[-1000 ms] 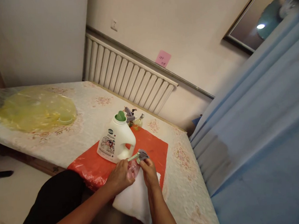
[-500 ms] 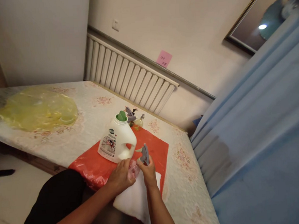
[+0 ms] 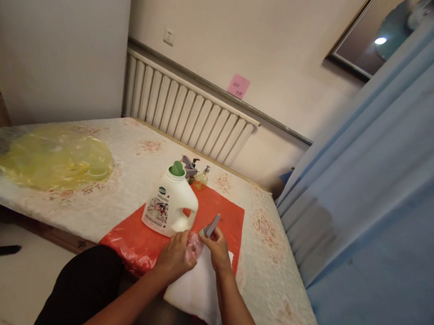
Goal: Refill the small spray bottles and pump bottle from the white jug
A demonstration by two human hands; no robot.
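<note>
My left hand (image 3: 174,257) is wrapped round a small clear pinkish spray bottle (image 3: 193,246), held over a white cloth (image 3: 196,292) at the table's near edge. My right hand (image 3: 217,249) pinches the bottle's grey trigger spray head (image 3: 210,227) at the neck; the head points up and to the right. Just behind stands a white detergent jug (image 3: 168,205) with a green funnel (image 3: 176,169) in its mouth, on an orange plastic sheet (image 3: 220,209).
Behind the jug are a second small spray bottle with yellowish liquid (image 3: 201,178) and a loose grey trigger head (image 3: 188,165). A yellow plastic bag (image 3: 49,162) lies far left on the patterned tablecloth (image 3: 138,153). A radiator (image 3: 184,113) lines the wall; blue curtain (image 3: 371,186) at right.
The grey spray head has turned in my right hand: it pointed left a second ago, then stood upright, and now angles up to the right. My left hand has kept its hold.
</note>
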